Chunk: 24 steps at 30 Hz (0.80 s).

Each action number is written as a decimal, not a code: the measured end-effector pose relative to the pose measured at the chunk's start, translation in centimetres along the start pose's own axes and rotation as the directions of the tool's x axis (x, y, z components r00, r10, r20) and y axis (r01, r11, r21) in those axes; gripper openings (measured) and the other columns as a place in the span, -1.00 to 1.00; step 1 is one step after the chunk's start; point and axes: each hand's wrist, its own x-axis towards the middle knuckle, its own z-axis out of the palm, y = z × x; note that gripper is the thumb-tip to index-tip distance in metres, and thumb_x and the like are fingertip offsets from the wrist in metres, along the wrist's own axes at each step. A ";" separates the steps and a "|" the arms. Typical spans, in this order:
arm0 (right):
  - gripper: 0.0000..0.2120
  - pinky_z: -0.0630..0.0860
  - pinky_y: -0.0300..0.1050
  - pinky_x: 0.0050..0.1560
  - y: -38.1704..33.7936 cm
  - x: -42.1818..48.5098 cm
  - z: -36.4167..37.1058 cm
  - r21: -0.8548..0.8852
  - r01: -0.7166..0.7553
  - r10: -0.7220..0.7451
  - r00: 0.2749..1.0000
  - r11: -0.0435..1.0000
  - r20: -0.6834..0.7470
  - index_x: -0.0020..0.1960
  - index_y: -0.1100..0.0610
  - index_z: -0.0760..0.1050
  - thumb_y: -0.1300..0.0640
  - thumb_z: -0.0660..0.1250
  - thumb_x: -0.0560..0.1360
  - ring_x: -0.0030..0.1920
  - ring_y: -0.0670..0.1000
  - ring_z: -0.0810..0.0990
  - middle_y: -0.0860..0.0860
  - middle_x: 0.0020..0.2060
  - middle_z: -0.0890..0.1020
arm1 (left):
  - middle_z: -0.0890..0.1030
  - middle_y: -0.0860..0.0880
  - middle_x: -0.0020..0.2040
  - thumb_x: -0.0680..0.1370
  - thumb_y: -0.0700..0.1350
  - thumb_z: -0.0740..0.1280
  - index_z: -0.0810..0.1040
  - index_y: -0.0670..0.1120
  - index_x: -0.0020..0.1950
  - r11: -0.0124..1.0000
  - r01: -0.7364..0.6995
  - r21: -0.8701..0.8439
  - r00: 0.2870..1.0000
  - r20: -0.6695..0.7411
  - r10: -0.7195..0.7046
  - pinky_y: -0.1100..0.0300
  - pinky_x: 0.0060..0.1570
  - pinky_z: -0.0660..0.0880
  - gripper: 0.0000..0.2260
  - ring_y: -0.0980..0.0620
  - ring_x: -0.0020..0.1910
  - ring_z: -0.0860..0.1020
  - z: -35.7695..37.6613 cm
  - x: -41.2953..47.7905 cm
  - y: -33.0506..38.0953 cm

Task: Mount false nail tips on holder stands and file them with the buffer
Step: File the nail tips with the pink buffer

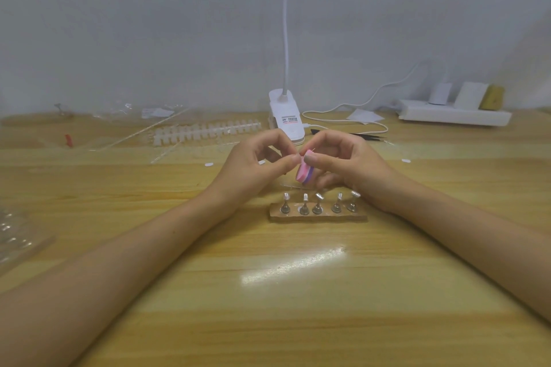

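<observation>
**Nail-filing station: hands and buffer**

Head view: right hand (343, 164) grips pink-and-purple foam buffer block (304, 172), raised above wooden table (268, 322), just behind row of five metal holder stands (317, 208), each topped with a clear tip. Left hand (256, 165) has thumb and forefinger pinched narrow at the block's edge; contents too small to tell. White clip lamp (286, 119) stands behind.

1. Wooden table (298, 322): glare patch near the front.
2. Centre: base (317, 216) bearing five stands (317, 208) in a row.
3. Rear centre: white clip lamp (285, 116); black tweezers (366, 135) just right of it.
4. Rear right: white power strip (453, 117); cable (343, 104) looping toward the lamp.
5. Rear left: tip strip (205, 130), clear wrappers (125, 112), small red piece (68, 140).
6. Left edge: clear plastic pack (18, 235).
</observation>
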 end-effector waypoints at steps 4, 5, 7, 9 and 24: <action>-0.71 0.62 -0.17 -0.25 0.0 0.0 0.0 0.007 -0.019 0.019 1.000 1.000 -0.009 0.10 0.20 0.54 0.08 0.44 0.45 -0.23 0.06 0.69 0.17 -0.17 0.71 | 0.54 0.22 -0.35 0.55 -0.15 0.41 0.55 -0.13 -0.16 0.999 0.036 -0.034 0.999 0.016 -0.035 0.43 -0.37 0.38 -0.88 0.24 -0.35 0.50 0.0 -0.1 -0.1; -0.71 0.62 -0.16 -0.25 0.0 0.0 -0.1 0.006 -0.021 0.021 1.000 1.000 -0.010 0.10 0.23 0.52 0.10 0.43 0.47 -0.23 0.06 0.69 0.18 -0.17 0.71 | 0.54 0.22 -0.35 0.55 -0.14 0.41 0.55 -0.13 -0.16 0.998 0.043 -0.048 0.999 0.017 -0.042 0.43 -0.37 0.38 -0.88 0.24 -0.36 0.50 -0.1 -0.1 -0.1; -0.74 0.61 -0.17 -0.25 0.1 0.0 -0.2 0.012 -0.019 0.019 1.000 1.000 -0.012 0.10 0.26 0.50 0.13 0.41 0.51 -0.22 0.07 0.69 0.17 -0.17 0.71 | 0.55 0.21 -0.34 0.55 -0.12 0.41 0.56 -0.12 -0.17 0.997 0.045 -0.060 0.999 0.016 -0.044 0.44 -0.36 0.37 -0.87 0.24 -0.36 0.50 -0.2 -0.1 -0.2; -0.77 0.61 -0.18 -0.25 0.1 0.0 -0.3 0.021 -0.014 0.015 1.000 1.000 -0.013 0.07 0.26 0.50 0.13 0.40 0.52 -0.20 0.05 0.70 0.14 -0.17 0.71 | 0.56 0.21 -0.34 0.54 -0.11 0.43 0.58 -0.11 -0.16 0.996 0.049 -0.073 0.999 0.014 -0.048 0.45 -0.35 0.36 -0.88 0.25 -0.38 0.48 -0.3 -0.1 -0.2; -0.78 0.64 -0.17 -0.17 0.0 0.3 -0.7 0.215 -0.033 0.058 0.993 0.976 -0.107 -0.02 0.22 0.49 0.09 0.39 0.45 -0.15 0.03 0.73 0.14 -0.15 0.73 | 0.59 0.07 -0.11 0.47 -0.12 0.50 0.63 -0.09 -0.18 1.000 -0.025 0.010 0.997 -0.074 0.026 0.33 -0.10 0.45 -0.91 0.15 -0.24 0.52 -0.4 -0.1 -0.2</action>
